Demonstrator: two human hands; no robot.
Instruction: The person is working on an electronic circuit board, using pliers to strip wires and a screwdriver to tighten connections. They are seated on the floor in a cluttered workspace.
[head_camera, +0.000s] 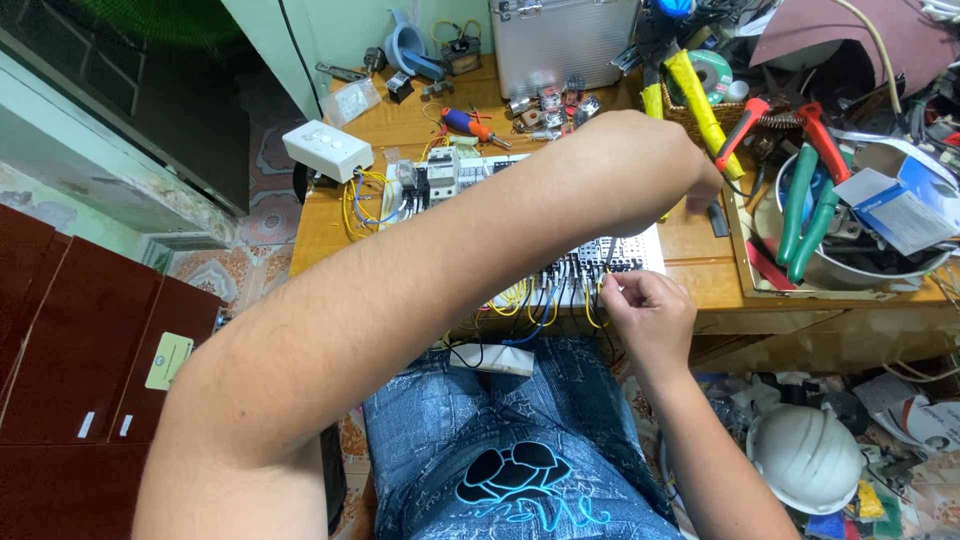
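My left hand (697, 176) is raised over the right end of a white wiring panel (648, 243), its forearm crossing the whole view. Its fingers are closed on the top of a thin grey screwdriver (608, 250) that points down at a row of terminal blocks (575, 268). My right hand (650, 312) is just below the blocks at the panel's near edge, fingertips pinched on a yellow wire (592, 312) next to the tool's tip. Yellow and blue wires (530, 305) loop out under the blocks. Circuit breakers (441, 176) sit at the panel's far left.
The panel lies on a wooden bench (400, 125). On it are a white switch box (328, 150), an orange-and-blue screwdriver (468, 124) and a metal case (560, 40). At right a bowl (850, 268) holds green-handled pliers (805, 205). A white helmet (805, 455) lies on the floor; a red-brown cabinet (80, 350) stands at left.
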